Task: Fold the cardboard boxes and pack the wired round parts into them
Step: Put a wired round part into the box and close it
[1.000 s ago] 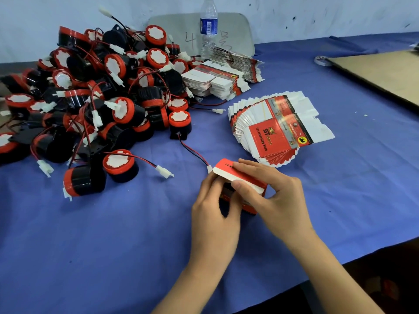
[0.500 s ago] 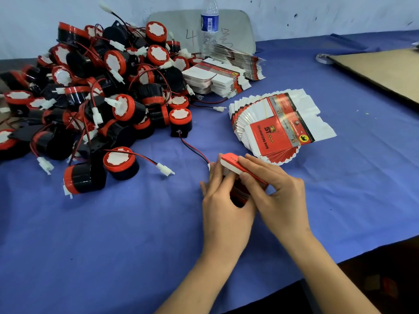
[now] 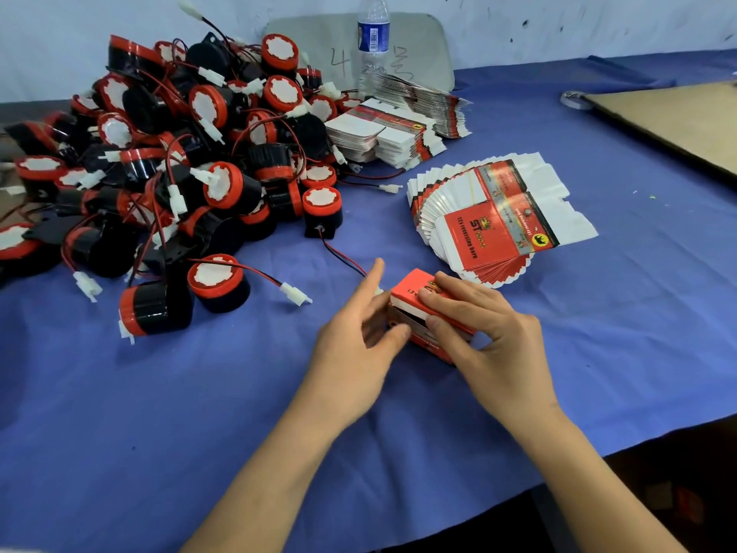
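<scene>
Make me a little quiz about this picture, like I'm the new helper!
1. True or false: the water bottle stands upright.
2. What does the right hand grip? A) the red box B) a wire C) a pen
3. Fill in: the fanned flat boxes lie to the person's ___ of the pile of round parts.
Key: 1 true; 2 A; 3 right.

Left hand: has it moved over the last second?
Yes. The left hand slid away from the person and slightly left beside the red box, nearer the white connector.
</scene>
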### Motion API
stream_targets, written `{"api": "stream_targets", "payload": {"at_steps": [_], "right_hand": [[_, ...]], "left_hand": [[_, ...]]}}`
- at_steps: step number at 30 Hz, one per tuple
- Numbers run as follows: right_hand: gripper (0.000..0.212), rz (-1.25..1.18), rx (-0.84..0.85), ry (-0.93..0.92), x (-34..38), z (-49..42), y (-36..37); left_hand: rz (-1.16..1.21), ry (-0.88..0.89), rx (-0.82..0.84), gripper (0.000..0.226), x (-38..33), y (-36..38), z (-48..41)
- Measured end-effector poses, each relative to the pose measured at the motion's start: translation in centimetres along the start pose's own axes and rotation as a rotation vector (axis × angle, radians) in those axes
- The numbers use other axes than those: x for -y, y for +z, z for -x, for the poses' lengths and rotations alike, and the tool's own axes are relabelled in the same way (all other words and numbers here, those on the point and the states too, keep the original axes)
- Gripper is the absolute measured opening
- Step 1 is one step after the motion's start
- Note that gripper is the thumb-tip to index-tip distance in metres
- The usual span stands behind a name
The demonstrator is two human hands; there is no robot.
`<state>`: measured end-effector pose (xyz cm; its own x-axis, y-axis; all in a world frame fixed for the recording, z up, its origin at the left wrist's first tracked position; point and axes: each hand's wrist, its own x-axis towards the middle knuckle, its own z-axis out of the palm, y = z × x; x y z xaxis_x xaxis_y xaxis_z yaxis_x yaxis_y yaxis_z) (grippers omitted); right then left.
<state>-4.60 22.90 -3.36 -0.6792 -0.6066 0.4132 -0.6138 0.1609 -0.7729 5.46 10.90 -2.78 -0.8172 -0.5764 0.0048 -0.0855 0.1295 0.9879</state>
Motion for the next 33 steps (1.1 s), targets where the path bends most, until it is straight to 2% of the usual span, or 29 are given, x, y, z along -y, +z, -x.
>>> {"api": "stream_targets", "payload": {"at_steps": [2, 4, 7, 13, 23, 27, 33], "right_hand": [[0.04, 0.02, 0.006, -0.027, -0.2, 0.0, 0.1], [0.038, 0.048, 0.0, -0.059, -0.4, 0.0, 0.1], [0.037, 0.072, 0.024, -0.098, -0.8, 0.1, -0.1], [0.045, 0.07, 0.18, -0.14, -1.6, 0.2, -0.9], [0.053, 0.108, 0.356, -0.211, -1.9, 0.0, -2.2], [0.047, -0.018, 0.488, -0.119, -1.7, -0.6, -3.0], [0.04, -0.185, 0.517, -0.015, -1.7, -0.9, -3.8]], "left_hand": [[-0.079, 0.088, -0.052, 0.047, -0.3, -0.2, -0.6], [-0.082, 0.124, -0.079, 0.036, -0.3, -0.2, -1.0], [-0.084, 0.16, -0.109, 0.036, 0.0, -0.2, -1.2], [-0.233, 0.356, -0.128, 0.026, 0.9, -0.5, -1.5], [-0.381, 0.474, -0.081, 0.031, 1.4, -1.1, -1.7], [-0.378, 0.497, -0.105, 0.03, 1.7, -1.1, -2.0], [-0.331, 0.509, -0.121, 0.028, 2.0, -0.8, -2.0]]}}
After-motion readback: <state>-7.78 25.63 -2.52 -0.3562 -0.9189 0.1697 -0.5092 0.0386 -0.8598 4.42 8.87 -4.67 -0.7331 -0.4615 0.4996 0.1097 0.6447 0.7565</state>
